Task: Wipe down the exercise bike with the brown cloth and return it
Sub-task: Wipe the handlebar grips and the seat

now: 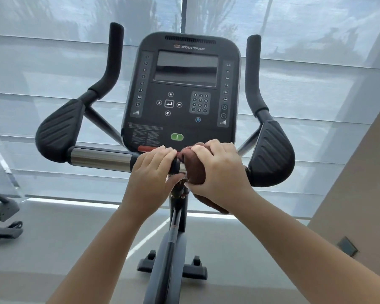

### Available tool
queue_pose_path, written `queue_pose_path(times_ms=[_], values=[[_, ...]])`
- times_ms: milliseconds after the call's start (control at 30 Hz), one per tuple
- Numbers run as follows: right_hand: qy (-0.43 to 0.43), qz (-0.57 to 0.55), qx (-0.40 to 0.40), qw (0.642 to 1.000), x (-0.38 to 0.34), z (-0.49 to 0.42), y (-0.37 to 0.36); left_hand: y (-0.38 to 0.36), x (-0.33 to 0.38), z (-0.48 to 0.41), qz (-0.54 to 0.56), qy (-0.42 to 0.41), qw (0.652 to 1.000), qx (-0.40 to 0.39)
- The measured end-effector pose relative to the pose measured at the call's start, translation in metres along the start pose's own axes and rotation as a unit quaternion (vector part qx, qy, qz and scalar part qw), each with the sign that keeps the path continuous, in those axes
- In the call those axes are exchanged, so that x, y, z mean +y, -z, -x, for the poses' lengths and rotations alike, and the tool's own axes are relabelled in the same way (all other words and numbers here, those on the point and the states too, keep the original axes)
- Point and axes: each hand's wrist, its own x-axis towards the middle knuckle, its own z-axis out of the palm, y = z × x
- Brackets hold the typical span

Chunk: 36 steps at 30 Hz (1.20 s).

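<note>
Two hands on the handlebar (101,158), left hand (150,172) gripping it, right hand (217,170) clutching brown cloth (194,170) — mostly hidden

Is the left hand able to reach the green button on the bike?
Probably yes. The left hand grips the bar just below the console, and nothing lies between it and the green button.

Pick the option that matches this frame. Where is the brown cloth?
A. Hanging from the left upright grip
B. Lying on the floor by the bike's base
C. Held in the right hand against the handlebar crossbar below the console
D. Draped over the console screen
C: the right hand wraps the brown cloth around the crossbar just below the console, while the left hand grips the bar beside it.
</note>
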Motion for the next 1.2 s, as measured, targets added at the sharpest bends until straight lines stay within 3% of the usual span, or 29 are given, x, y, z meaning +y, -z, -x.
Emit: queue_pose_path(times_ms=[200,433,667,867,1100,1200], values=[[-0.041,-0.012,0.047,0.998,0.024,0.015,0.004,0.001,-0.023,0.018,-0.062,-0.014,0.998,0.010],[0.017,-0.001,0.004,1.000,-0.037,-0.019,-0.013,0.000,-0.024,0.017,-0.058,0.002,0.997,0.049],[-0.046,0.042,-0.015,0.998,0.022,0.007,0.008,-0.003,-0.013,0.018,-0.033,0.050,0.997,0.050],[0.013,0.017,-0.040,0.999,-0.038,-0.026,-0.012,-0.004,-0.015,0.017,-0.023,0.052,0.995,0.087],[-0.041,0.048,-0.046,0.997,0.038,0.010,0.018,-0.001,-0.009,0.018,-0.002,0.070,0.996,0.062],[-0.038,0.039,-0.074,0.996,0.023,-0.006,0.014,-0.003,-0.006,0.016,0.002,0.089,0.994,0.067]])
